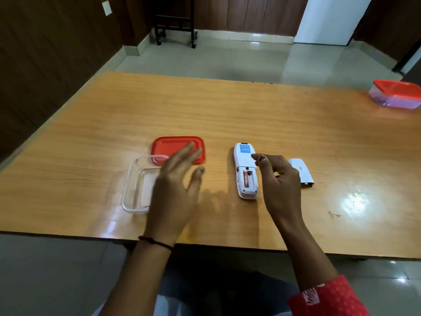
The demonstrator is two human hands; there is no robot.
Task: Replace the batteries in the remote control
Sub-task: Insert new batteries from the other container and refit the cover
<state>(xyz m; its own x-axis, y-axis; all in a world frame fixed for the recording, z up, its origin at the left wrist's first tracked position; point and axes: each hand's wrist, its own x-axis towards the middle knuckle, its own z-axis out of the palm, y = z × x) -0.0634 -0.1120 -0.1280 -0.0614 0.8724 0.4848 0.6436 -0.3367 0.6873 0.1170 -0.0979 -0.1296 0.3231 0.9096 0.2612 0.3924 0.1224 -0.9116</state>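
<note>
Remote control (246,169) is lying open-backed on the worktop (227,110), one battery (246,178) sitting inside, cover (300,171) right of it; second cell and closing are awaiting us. Our left hand (175,185) is hovering left of it, grip released; right hand (281,179) grip we cannot tell

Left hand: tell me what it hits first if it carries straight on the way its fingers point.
Probably the red lid: the left hand points its straight fingers at it. Its height above the table is unclear, so it might pass over.

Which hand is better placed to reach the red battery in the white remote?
Probably the right hand: it hovers beside the white remote, near the red battery; the left hand is over the clear container.
</note>
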